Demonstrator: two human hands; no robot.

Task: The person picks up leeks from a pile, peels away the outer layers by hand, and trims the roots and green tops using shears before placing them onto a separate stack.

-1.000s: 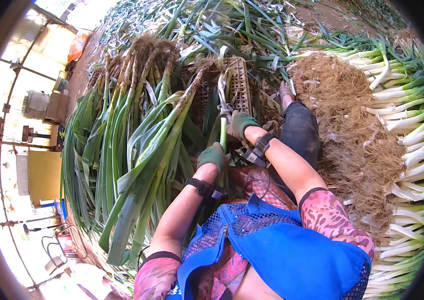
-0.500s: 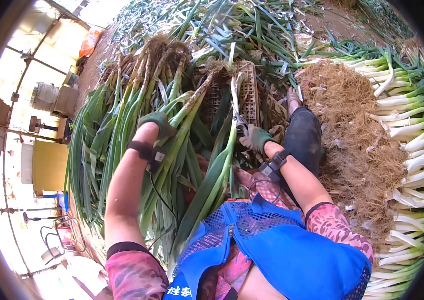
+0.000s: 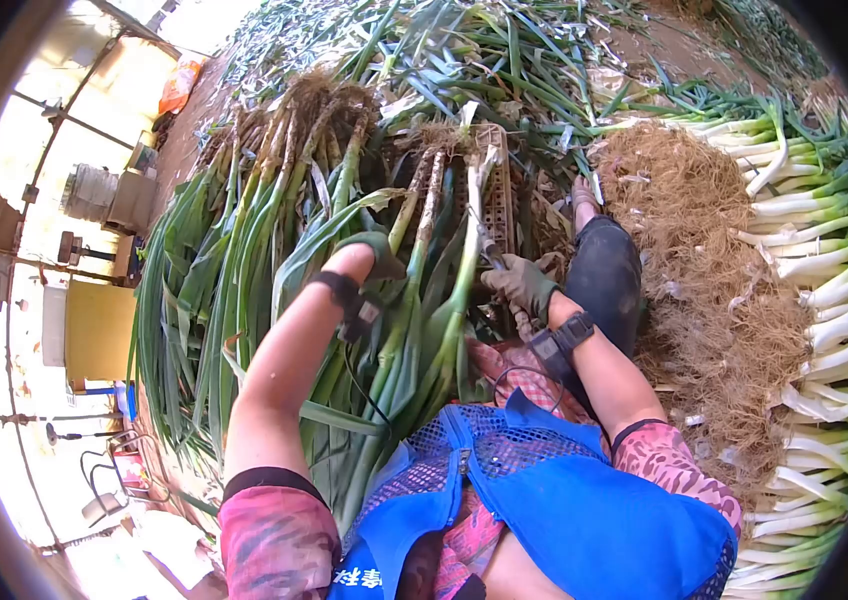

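Note:
My left hand [image 3: 374, 255], in a dark green glove, is closed round a leek [image 3: 406, 215] with soil on its stalk. Another muddy leek [image 3: 431, 205] lies right beside that one, their roots together at the top. My right hand [image 3: 522, 283], also gloved, grips a metal nozzle gun [image 3: 491, 250]; its spout points up, and a fitting shows below the fist. Close to the spout stands a paler, cleaner leek [image 3: 472, 220], with loose skin near its top. Under the stalks is a plastic crate [image 3: 497, 190], mostly covered.
A thick pile of unpeeled leeks [image 3: 244, 230] lies to the left. On the right, peeled white leeks [image 3: 824, 260] form a long row, their brown roots [image 3: 704, 260] facing my leg [image 3: 604, 280]. Stripped leaves [image 3: 444, 50] cover the ground ahead.
My left hand has moved right, and muddy leeks now stand beside the pale one. Loose skin on the pale leek has shifted. My right hand has turned slightly, still round the nozzle gun.

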